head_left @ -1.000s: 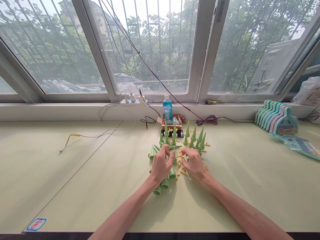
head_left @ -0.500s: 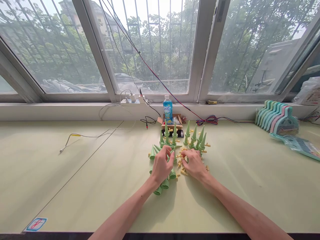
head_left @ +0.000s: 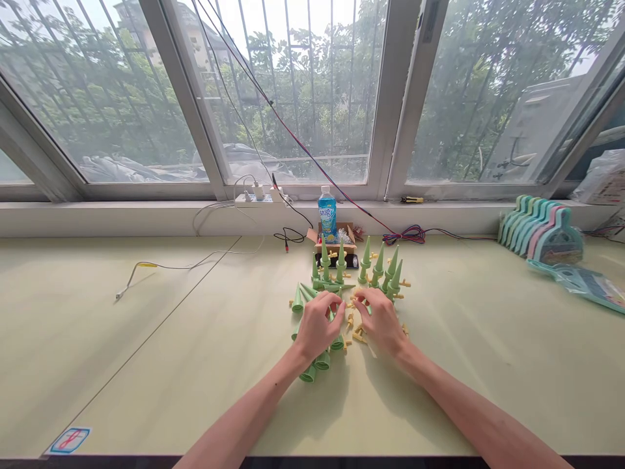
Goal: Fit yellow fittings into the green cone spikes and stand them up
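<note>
Above the cluster, my left hand [head_left: 319, 324] is closed with thumb and fingertips together around a green plastic watering spike, mostly hidden by the fingers. My right hand [head_left: 381, 320] faces it across a small gap and pinches a small yellow valve [head_left: 356, 296]. Loose green spikes [head_left: 297, 300] lie and stand around my left hand, some with open ends toward me. Behind my right hand, several spikes [head_left: 378, 265] stand upright with yellow valves fitted. More yellow valves [head_left: 360, 336] lie on the table between my hands.
Behind the spikes are a dark phone [head_left: 350, 261] and a small cardboard box [head_left: 352, 247] by a blue-labelled bottle [head_left: 327, 213]. Cables [head_left: 410, 234] run along the back. Pastel dustpan-like pieces [head_left: 541, 228] stand at the right. A thin wire [head_left: 170, 266] lies at the left.
My right hand has risen slightly, its fingertips turned more toward my left hand. My left fingertips have moved a little to the right and down.
</note>
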Tool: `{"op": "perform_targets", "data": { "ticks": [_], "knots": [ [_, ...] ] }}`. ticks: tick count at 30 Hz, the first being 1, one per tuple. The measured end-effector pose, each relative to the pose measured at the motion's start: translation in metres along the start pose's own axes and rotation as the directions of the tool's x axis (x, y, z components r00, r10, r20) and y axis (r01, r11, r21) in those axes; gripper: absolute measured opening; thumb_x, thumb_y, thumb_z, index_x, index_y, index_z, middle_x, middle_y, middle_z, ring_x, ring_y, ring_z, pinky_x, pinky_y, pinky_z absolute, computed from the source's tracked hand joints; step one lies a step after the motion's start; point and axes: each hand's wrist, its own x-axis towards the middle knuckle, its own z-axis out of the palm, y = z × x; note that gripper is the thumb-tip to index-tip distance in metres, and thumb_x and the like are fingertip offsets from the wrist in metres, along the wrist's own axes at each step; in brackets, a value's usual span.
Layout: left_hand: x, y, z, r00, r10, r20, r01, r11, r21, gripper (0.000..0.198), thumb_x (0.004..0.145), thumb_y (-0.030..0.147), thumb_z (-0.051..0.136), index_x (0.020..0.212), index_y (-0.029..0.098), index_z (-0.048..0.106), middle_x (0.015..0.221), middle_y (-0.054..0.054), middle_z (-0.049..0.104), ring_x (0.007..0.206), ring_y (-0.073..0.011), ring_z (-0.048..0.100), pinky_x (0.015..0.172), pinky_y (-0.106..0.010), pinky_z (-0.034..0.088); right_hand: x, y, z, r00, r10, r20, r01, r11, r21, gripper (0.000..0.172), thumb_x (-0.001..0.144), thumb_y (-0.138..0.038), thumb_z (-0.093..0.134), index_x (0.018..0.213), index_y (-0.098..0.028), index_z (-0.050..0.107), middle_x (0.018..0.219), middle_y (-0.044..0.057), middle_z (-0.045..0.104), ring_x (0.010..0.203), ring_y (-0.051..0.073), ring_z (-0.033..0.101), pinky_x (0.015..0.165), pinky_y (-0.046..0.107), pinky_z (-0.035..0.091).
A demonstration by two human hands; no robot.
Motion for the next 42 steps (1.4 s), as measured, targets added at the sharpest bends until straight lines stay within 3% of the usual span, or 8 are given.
{"op": "perform_targets", "data": {
  "ticks": [6,10,22,29,32,36,39,42],
  "knots": [
    [-0.003,0.000,0.001,0.996,0.035,0.077,-0.033,0.999,-0.031,0.016,0.092,0.028,0.054,0.085,0.018,0.065,0.071,0.000,0.056,0.056,-0.0108,0.043,0.055,-0.024,0.036,0.001,-0.009,-0.004,0.993,-0.057,-0.107,0.070,0.991,0.116,0.012,0.095,-0.019,0.049,0.092,-0.020,0.060,0.082,0.003,0.061,0.071,0.017,0.057,0.066,0.028,0.046],
    [-0.003,-0.002,0.001,0.992,0.045,0.119,-0.041,0.999,-0.035,0.019,0.094,0.029,0.051,0.087,0.018,0.065,0.072,-0.001,0.056,0.056,-0.0110,0.043,0.056,-0.024,0.037,0.001,-0.012,-0.004,0.989,-0.089,-0.115,0.106,0.984,0.145,0.012,0.096,-0.019,0.049,0.091,-0.021,0.060,0.082,0.003,0.061,0.071,0.016,0.057,0.066,0.028,0.047],
    [-0.001,-0.001,0.001,0.994,0.005,0.106,0.003,0.997,-0.080,0.028,0.098,0.030,0.041,0.088,0.019,0.065,0.078,-0.002,0.060,0.058,-0.0109,0.043,0.057,-0.023,0.037,0.000,-0.014,-0.004,0.991,-0.096,-0.092,0.112,0.974,0.196,0.016,0.098,-0.025,0.047,0.092,-0.022,0.061,0.084,0.003,0.062,0.074,0.016,0.059,0.067,0.029,0.049],
    [0.000,-0.002,0.001,0.999,0.000,0.035,0.002,0.998,-0.060,0.027,0.098,0.029,0.043,0.084,0.019,0.064,0.075,-0.001,0.061,0.058,-0.0113,0.047,0.058,-0.023,0.038,0.002,-0.014,-0.005,0.982,-0.168,-0.090,0.185,0.951,0.247,0.017,0.098,-0.022,0.047,0.098,-0.023,0.065,0.098,0.006,0.066,0.090,0.019,0.063,0.079,0.032,0.052],
    [0.000,-0.002,0.001,1.000,-0.001,0.013,0.002,0.998,-0.057,0.021,0.096,0.029,0.047,0.085,0.019,0.062,0.075,-0.001,0.060,0.056,-0.0105,0.044,0.056,-0.023,0.038,0.003,-0.014,-0.005,0.981,-0.159,-0.113,0.183,0.952,0.247,0.018,0.099,-0.021,0.047,0.098,-0.022,0.065,0.096,0.006,0.065,0.087,0.018,0.062,0.075,0.031,0.052],
    [0.000,0.000,0.000,0.994,-0.057,-0.096,0.050,0.996,-0.070,0.014,0.093,0.031,0.053,0.088,0.019,0.056,0.073,0.002,0.055,0.050,-0.0088,0.040,0.052,-0.023,0.037,0.003,-0.014,-0.005,0.983,-0.101,-0.152,0.135,0.964,0.230,0.019,0.099,-0.022,0.045,0.097,-0.022,0.064,0.093,0.006,0.063,0.081,0.017,0.061,0.070,0.030,0.051],
    [0.001,0.000,-0.001,0.983,-0.101,-0.150,0.095,0.994,-0.046,0.013,0.091,0.029,0.056,0.100,0.019,0.055,0.085,0.000,0.059,0.048,-0.0072,0.040,0.053,-0.023,0.040,0.003,-0.012,-0.005,0.983,-0.057,-0.172,0.093,0.974,0.208,0.019,0.099,-0.023,0.044,0.097,-0.021,0.063,0.091,0.005,0.062,0.078,0.017,0.059,0.069,0.030,0.050],
    [0.001,-0.004,-0.001,0.991,-0.095,-0.096,0.096,0.995,0.006,0.021,0.090,0.025,0.055,0.110,0.019,0.057,0.101,-0.004,0.063,0.049,-0.0072,0.043,0.057,-0.025,0.044,0.003,-0.011,-0.005,0.984,-0.035,-0.175,0.070,0.978,0.198,0.019,0.099,-0.023,0.043,0.098,-0.021,0.062,0.090,0.005,0.062,0.076,0.017,0.058,0.069,0.030,0.050]
  ]
}}
